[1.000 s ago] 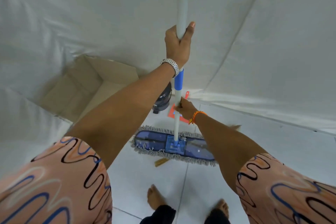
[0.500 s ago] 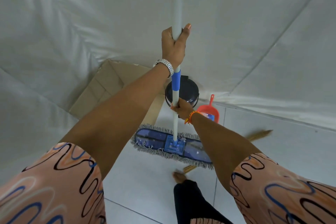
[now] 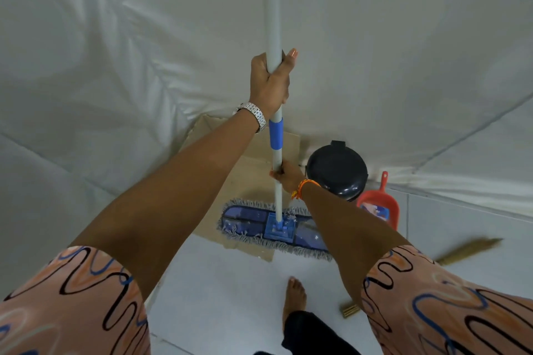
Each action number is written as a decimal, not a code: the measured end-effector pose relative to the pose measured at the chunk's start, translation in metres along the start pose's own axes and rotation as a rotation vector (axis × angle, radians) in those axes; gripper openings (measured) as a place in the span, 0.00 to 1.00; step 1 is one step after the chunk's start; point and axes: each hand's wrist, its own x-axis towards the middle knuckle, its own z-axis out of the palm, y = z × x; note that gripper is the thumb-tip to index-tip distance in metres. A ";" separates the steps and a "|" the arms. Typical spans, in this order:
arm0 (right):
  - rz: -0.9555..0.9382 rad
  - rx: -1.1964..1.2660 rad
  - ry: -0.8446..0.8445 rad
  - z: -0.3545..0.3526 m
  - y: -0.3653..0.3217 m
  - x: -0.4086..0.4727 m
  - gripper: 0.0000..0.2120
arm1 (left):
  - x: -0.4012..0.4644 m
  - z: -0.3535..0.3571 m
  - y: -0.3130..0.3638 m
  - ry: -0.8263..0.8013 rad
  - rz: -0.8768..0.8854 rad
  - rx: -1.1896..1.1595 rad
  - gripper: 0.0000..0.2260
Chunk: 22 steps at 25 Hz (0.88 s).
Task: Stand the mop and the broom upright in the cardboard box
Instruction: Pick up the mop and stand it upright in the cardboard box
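Note:
I hold the mop upright by its grey pole (image 3: 273,8). My left hand (image 3: 269,82) grips the pole high up, above its blue band. My right hand (image 3: 285,174) grips it lower down. The flat blue mop head (image 3: 274,226) with its grey fringe hangs over the near edge of the cardboard box (image 3: 251,170), which stands against the white sheet and is largely hidden by my left arm. The broom (image 3: 467,251) lies on the white floor at the right, partly behind my right arm, one end showing near my foot (image 3: 350,310).
A dark round bin (image 3: 337,171) stands right of the box, with a red dustpan (image 3: 379,206) beside it. White sheeting (image 3: 115,52) covers the walls behind and on both sides. My bare foot (image 3: 294,295) is on the tiled floor below the mop.
The mop has moved left towards the box, its head now over the box's near edge. The view has shifted, so the bin, dustpan and broom show more at the right. My foot stepped forward.

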 end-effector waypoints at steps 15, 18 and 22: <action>0.135 0.011 0.053 0.085 -0.093 0.219 0.11 | 0.167 -0.156 -0.099 -0.116 -0.024 0.040 0.21; 0.186 0.080 0.112 0.107 -0.085 0.264 0.06 | 0.200 -0.174 -0.138 -0.155 -0.059 0.024 0.20; 0.238 0.148 0.173 0.126 -0.068 0.308 0.05 | 0.232 -0.193 -0.189 -0.176 -0.072 0.008 0.20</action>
